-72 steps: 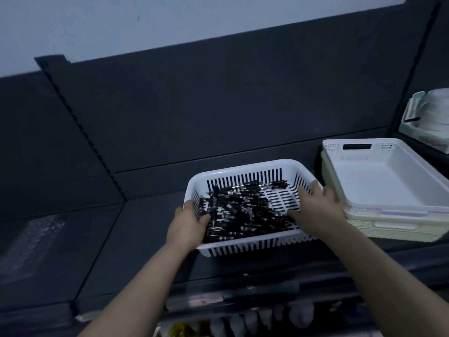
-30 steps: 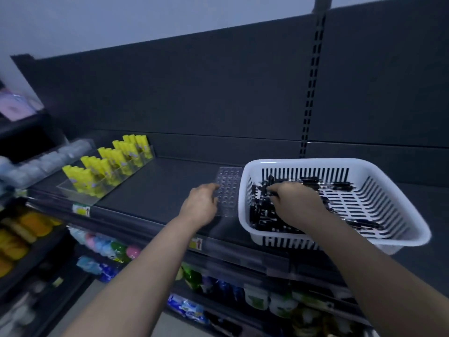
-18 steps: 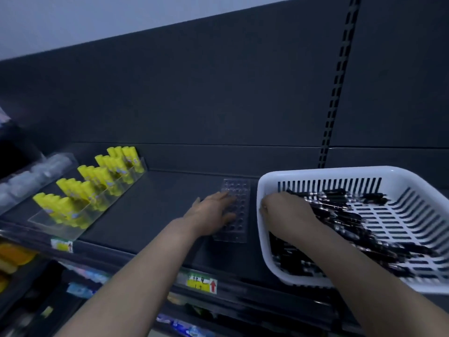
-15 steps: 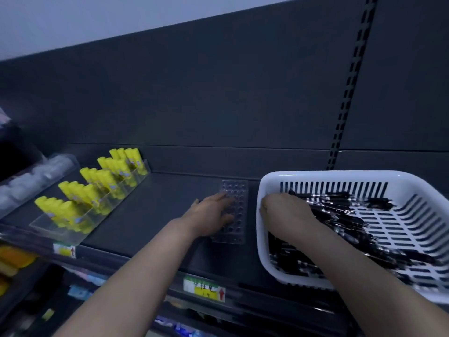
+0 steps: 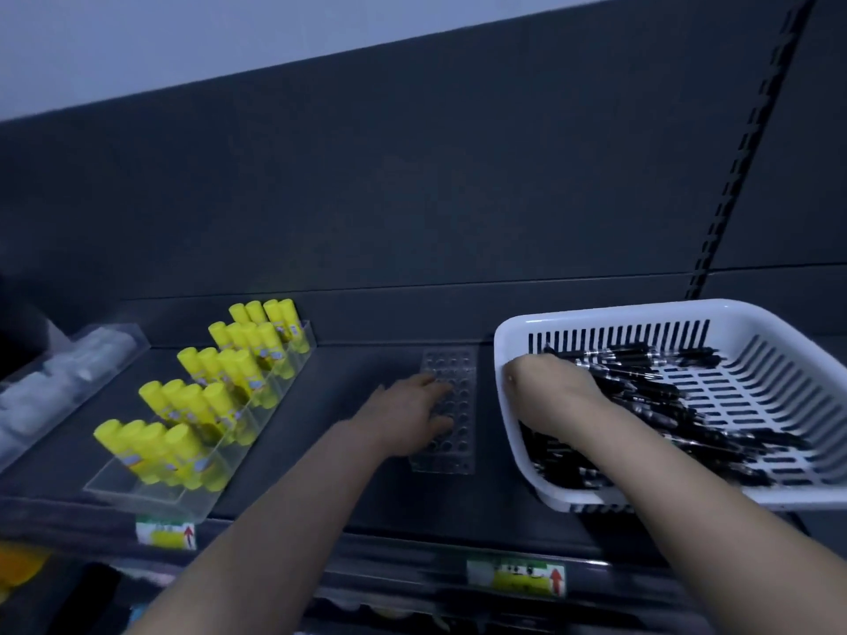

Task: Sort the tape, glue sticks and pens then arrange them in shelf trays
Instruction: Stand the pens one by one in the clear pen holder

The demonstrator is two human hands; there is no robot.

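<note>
Right hand [image 5: 547, 387] reaches among black pens [image 5: 664, 405] inside slotted white basket [image 5: 779, 490], grip hidden; left hand [image 5: 408, 414], fingers spread, presses the clear holed tray [image 5: 451, 433] beside it.

shelf [image 5: 348, 492] | glue tray [image 5: 151, 490] | pen holder [image 5: 447, 456] | basket [image 5: 518, 332]

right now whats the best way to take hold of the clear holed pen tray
Grip the clear pen tray across its two long side edges, coming from above at its near end. It lies flat and thin on the shelf, and the white basket crowds its right side, so pinch carefully.
</note>
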